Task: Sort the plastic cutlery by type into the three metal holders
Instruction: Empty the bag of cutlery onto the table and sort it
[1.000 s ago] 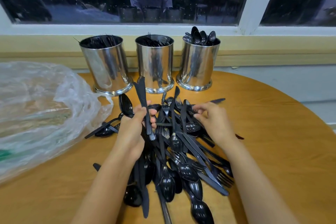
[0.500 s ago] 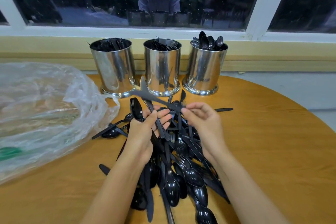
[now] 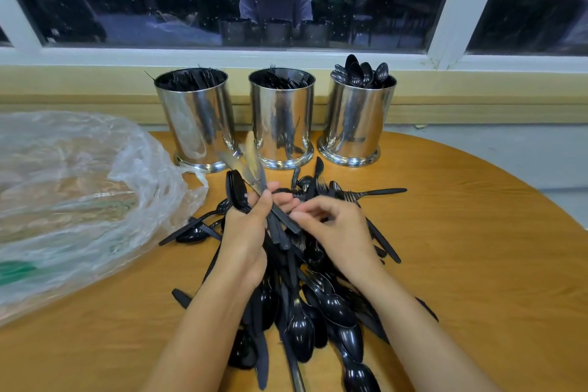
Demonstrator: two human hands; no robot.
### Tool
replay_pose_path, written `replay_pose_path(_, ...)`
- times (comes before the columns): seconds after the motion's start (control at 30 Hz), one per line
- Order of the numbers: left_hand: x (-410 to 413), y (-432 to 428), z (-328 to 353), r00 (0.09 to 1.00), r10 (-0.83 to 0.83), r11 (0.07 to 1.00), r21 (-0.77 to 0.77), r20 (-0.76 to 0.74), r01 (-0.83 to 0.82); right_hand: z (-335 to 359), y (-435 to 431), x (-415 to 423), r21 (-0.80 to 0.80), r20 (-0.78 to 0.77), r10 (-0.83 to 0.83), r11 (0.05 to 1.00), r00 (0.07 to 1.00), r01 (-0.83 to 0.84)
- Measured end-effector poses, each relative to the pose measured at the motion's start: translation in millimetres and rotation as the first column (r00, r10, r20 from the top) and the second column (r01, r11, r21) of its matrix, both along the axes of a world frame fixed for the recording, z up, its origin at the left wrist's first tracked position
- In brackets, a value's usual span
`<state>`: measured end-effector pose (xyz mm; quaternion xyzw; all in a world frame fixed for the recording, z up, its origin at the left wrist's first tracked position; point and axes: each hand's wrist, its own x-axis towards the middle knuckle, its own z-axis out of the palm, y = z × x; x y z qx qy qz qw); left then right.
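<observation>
Far edge of the table point(image 3: 477, 264): three metal holders in a row, all part-filled. Left holder point(image 3: 195, 118) with knives point(image 3: 191, 79), middle holder point(image 3: 281, 114) with forks point(image 3: 283, 78), right holder point(image 3: 356, 118) with spoon bowls point(image 3: 359, 73) heaped above its rim.

Sorting well under way, by the look of it, but far from finished. Large mixed pile of black cutlery point(image 3: 331, 312) at table centre, running toward the near edge, under and between both forearms. A few strays spilling toward the crumpled clear plastic bag point(image 3: 79, 184) on the left side.

Left hand point(image 3: 245, 232): closed round a small mixed bunch lifted above the pile. Spoons point(image 3: 237, 191) on its left side. Two more knives point(image 3: 254, 165) beside them, blades motion-blurred and pointing up toward the gap between left and middle holders. Right hand point(image 3: 340, 232): fingers curled, fingertips at the knife handles just beside the left hand. Pinching or merely touching, cannot tell.

Against half a second earlier: then one knife crosswise in the right hand, on its way across. Now upright alongside the other in the left-hand bunch. Left fingers looser then, wrapped tight now. Holders, pile and bag unmoved.
</observation>
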<state>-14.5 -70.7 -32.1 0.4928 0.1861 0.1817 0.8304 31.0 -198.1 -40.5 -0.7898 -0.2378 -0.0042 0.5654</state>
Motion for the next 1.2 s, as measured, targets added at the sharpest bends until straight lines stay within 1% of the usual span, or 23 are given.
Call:
replay_pose_path(0.1, 0, 7, 2, 0.998, 0.054, 0.999, 0.005, -0.018, -0.054, 4, -18, 16, -0.014, 0.043, -0.177, 0.984, 0.983, 0.177)
replay_pose_path(0.13, 0, 8, 3, 0.998, 0.056, 0.998, -0.010, -0.025, -0.056, 3, -25, 22, -0.049, 0.064, -0.230, 0.971, 0.971, 0.233)
replay_pose_path(0.2, -1, 10, 3, 0.998, 0.045, 0.999, -0.003, -0.035, -0.045, -1, -34, 32, -0.148, 0.083, -0.276, 0.947, 0.957, 0.286)
replay_pose_path(0.27, -1, 10, 3, 0.999, 0.024, 0.999, 0.033, -0.036, -0.023, -10, -34, 37, -0.252, 0.084, -0.277, 0.924, 0.957, 0.289)
replay_pose_path(0.37, -2, 8, 3, 0.999, -0.020, 0.998, 0.056, -0.042, 0.022, -18, -27, 37, -0.397, 0.081, -0.226, 0.886, 0.971, 0.240)
replay_pose_path(0.47, -2, 7, 2, 0.998, -0.039, 0.996, 0.075, -0.048, 0.043, -21, -20, 34, -0.479, 0.078, -0.221, 0.847, 0.972, 0.231)
replay_pose_path(0.53, -2, 6, 1, 0.998, -0.042, 0.995, 0.093, -0.054, 0.047, -21, -17, 35, -0.433, 0.058, -0.245, 0.867, 0.968, 0.245)
replay_pose_path(0.63, -2, 5, 1, 0.997, -0.056, 0.994, 0.089, -0.059, 0.061, -18, -16, 39, -0.193, -0.096, -0.295, 0.942, 0.951, 0.273)
replay_pose_path(0.7, -2, 5, 0, 0.996, -0.057, 0.994, 0.088, -0.064, 0.062, -11, -17, 40, -0.022, -0.189, -0.298, 0.954, 0.936, 0.299)
replay_pose_path(0.77, -2, 5, 0, 0.996, -0.057, 0.994, 0.092, -0.071, 0.063, -3, -18, 39, 0.175, -0.253, -0.284, 0.927, 0.925, 0.333)
replay_pose_path(0.83, -1, 5, 0, 0.995, -0.062, 0.994, 0.082, -0.071, 0.068, 6, -22, 38, 0.349, -0.277, -0.279, 0.862, 0.919, 0.367)
replay_pose_path(0.87, -1, 5, 1, 0.996, -0.063, 0.995, 0.069, -0.067, 0.068, 10, -24, 38, 0.422, -0.278, -0.250, 0.836, 0.927, 0.352)
replay_pose_path(0.9, -1, 4, 2, 0.996, -0.063, 0.997, 0.051, -0.060, 0.066, 14, -27, 36, 0.491, -0.282, -0.177, 0.818, 0.943, 0.300)
replay_pose_path(0.93, -1, 3, 3, 0.996, -0.067, 0.997, 0.040, -0.052, 0.069, 16, -30, 35, 0.541, -0.284, -0.065, 0.813, 0.957, 0.216)
replay_pose_path(0.97, -1, 2, 3, 0.996, -0.078, 0.996, 0.043, -0.048, 0.080, 18, -31, 33, 0.562, -0.288, 0.060, 0.819, 0.956, 0.118)
replay_pose_path(1.0, -1, 0, 2, 0.994, -0.096, 0.993, 0.059, -0.051, 0.099, 19, -30, 30, 0.543, -0.293, 0.162, 0.840, 0.942, 0.024)
replay_pose_path(1.03, -2, -2, 2, 0.990, -0.125, 0.988, 0.079, -0.061, 0.130, 20, -27, 27, 0.487, -0.295, 0.221, 0.872, 0.930, -0.053)
replay_pose_path(1.07, -3, -4, 2, 0.983, -0.164, 0.980, 0.100, -0.077, 0.172, 19, -23, 25, 0.410, -0.276, 0.230, 0.906, 0.933, -0.102)
replay_pose_path(1.13, -5, -8, 2, 0.961, -0.251, 0.952, 0.147, -0.119, 0.267, 17, -15, 20, 0.278, -0.175, 0.158, 0.955, 0.972, -0.105)
replay_pose_path(1.2, -7, -11, 4, 0.938, -0.314, 0.916, 0.211, -0.147, 0.340, 14, -12, 19, 0.236, -0.083, 0.108, 0.968, 0.991, -0.086)
